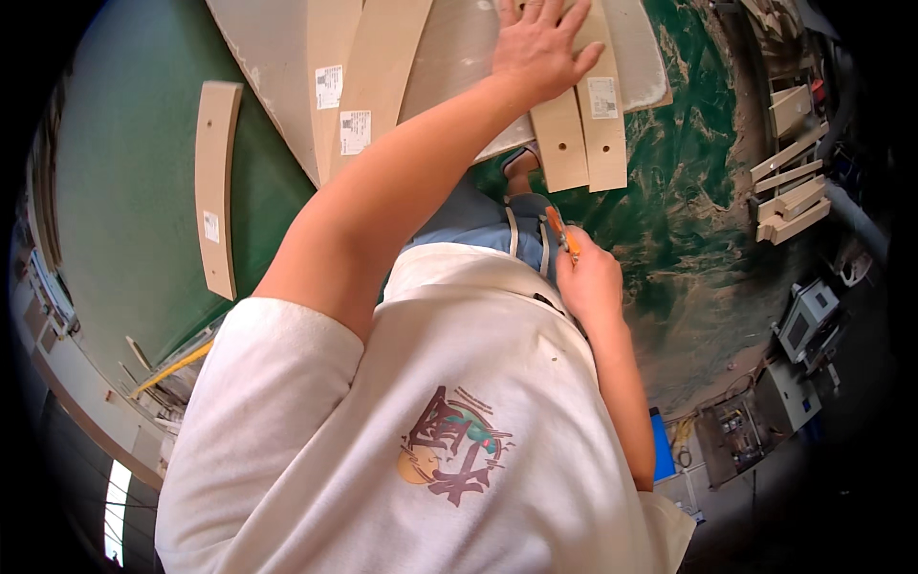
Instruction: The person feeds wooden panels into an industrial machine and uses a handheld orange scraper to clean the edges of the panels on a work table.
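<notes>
Green floor (693,206) borders pale boards (557,120); left hand (543,48), fingers splayed, seemingly steadies them; right hand (593,279) clutches an orange tool (564,235); lifting would need curled fingers.

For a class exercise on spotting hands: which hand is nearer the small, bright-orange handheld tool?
Right. The right hand grips the orange tool; the left hand is farther away, spread over flat, pale wooden boards.

A dusty floor (690,225), wood pieces (796,198) and drilled boards (557,126) suggest a woodworking workshop.
</notes>
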### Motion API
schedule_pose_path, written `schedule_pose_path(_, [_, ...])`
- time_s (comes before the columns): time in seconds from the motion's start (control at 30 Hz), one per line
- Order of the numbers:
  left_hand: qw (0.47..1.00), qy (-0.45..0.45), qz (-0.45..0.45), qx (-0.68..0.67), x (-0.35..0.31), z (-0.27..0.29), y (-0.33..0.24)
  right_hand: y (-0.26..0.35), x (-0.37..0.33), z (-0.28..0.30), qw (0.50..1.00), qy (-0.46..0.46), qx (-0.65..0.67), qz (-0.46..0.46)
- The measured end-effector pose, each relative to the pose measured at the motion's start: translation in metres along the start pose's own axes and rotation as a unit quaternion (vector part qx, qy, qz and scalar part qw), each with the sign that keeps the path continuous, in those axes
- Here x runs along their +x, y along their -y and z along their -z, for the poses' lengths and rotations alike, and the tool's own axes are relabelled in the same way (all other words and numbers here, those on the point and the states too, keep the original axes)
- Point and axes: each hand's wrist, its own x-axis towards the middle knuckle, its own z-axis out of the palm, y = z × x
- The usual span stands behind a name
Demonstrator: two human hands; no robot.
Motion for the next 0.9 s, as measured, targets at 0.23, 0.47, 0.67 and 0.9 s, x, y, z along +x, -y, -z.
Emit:
schedule_pose_path(0.23, [1.0,0.008,-0.006,-0.027,-0.002,-0.001,0.004,0.043,0.017,-0.009,0.994,-0.009,-0.109,-0.017])
schedule_pose_path(0.47, [0.998,0.029,0.004,-0.053,-0.004,-0.002,0.01,0.042,0.019,-0.018,0.986,-0.029,-0.165,-0.029])
schedule_pose_path(0.67, [0.997,-0.044,0.01,0.064,-0.012,-0.013,0.009,0.046,0.028,-0.025,0.986,-0.034,-0.162,-0.027])
schedule_pose_path(0.9, [0.998,-0.06,-0.01,0.027,-0.012,-0.01,0.01,0.008,0.046,-0.053,0.986,-0.026,-0.164,-0.003])
